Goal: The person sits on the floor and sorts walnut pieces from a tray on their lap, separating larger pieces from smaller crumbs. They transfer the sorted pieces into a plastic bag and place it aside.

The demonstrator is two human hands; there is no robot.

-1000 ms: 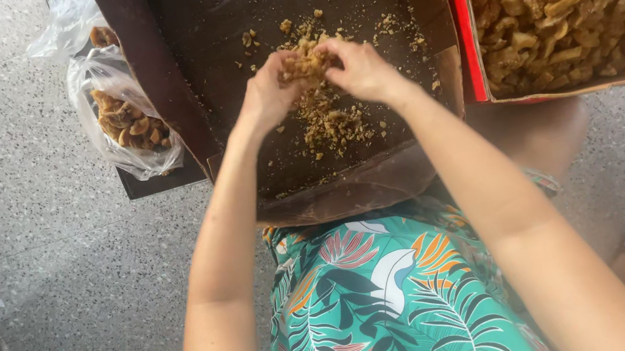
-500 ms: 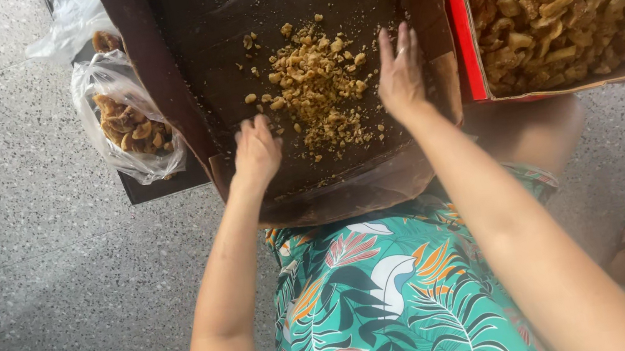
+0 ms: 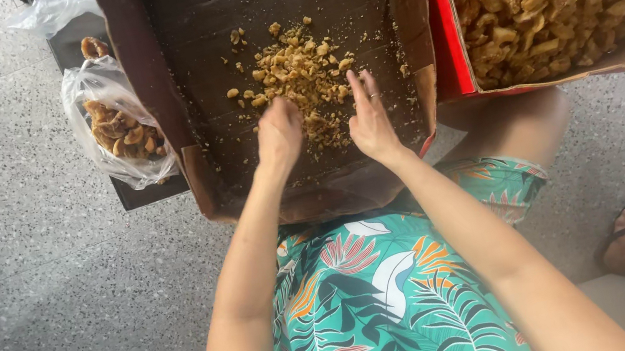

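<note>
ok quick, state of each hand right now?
Left hand: fingers curled down into the pile of nut pieces; whether it grips any cannot be told.
Right hand: open, flat fingers at the pile's edge, holding nothing.

arms: bare, no sleeves
right hand (image 3: 371,119): ring on one finger
garment: teal, tropical leaf and flower print

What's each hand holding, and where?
Nothing clearly gripped. Left hand and right hand rest on the crumb pile in the dark box; a pinch can't be ruled out.
</note>
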